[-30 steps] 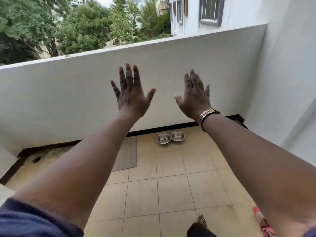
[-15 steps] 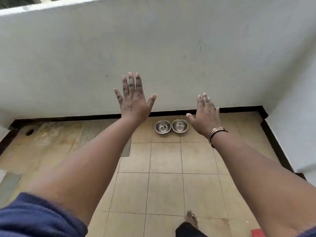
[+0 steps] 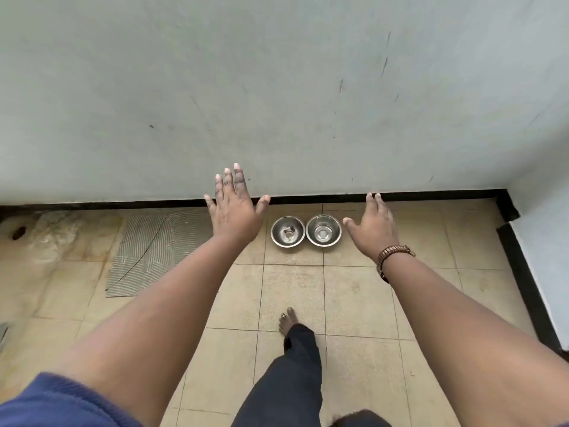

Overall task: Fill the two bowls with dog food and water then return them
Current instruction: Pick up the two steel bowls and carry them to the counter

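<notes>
Two small steel bowls stand side by side on the tiled floor at the foot of the white wall. The left bowl [image 3: 287, 232] has a small dark bit at its bottom; the right bowl [image 3: 323, 230] looks bare inside. My left hand [image 3: 234, 208] is stretched out to the left of the bowls, fingers straight and spread, holding nothing. My right hand [image 3: 373, 229], with a bracelet at the wrist, reaches out to the right of the bowls, fingers straight, also holding nothing. Neither hand touches a bowl.
A grey ridged mat [image 3: 147, 251] lies on the floor to the left. A floor drain hole [image 3: 18, 233] sits at the far left. A black skirting [image 3: 431, 196] runs along the wall and down the right side. My bare foot [image 3: 288, 322] steps forward on the tiles.
The view has tilted down and moved closer to the bowls. Both hands have dropped lower, now flanking the bowls. One foot has stepped forward.
</notes>
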